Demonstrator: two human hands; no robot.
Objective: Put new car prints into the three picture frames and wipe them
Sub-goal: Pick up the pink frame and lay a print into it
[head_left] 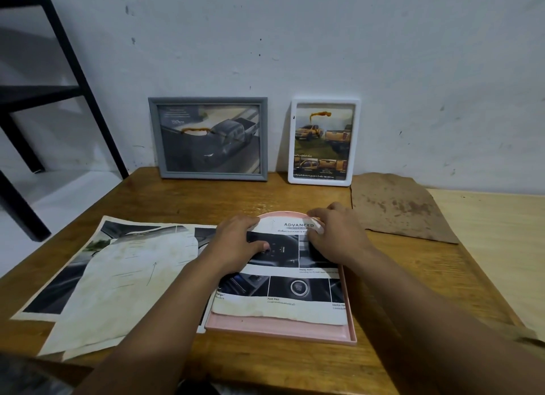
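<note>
Loose paper sheets (pixel 118 276) lie on the left of the wooden table (pixel 182 194). The left hand (pixel 239 244) presses flat on a car print (pixel 292 279), fingers curled a little. The print lies on a pink frame (pixel 283 329). The right hand (pixel 333 235) pinches the print's top edge. A grey frame (pixel 208 138) and a white frame (pixel 323 142) lean on the wall. A brown cloth (pixel 398 208) lies on the right.

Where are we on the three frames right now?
Grey frame and white frame stand against the wall holding truck prints, both with orange smears. Both hands, left hand and right hand, press a print onto the pink frame. Wiping looks undone.
</note>
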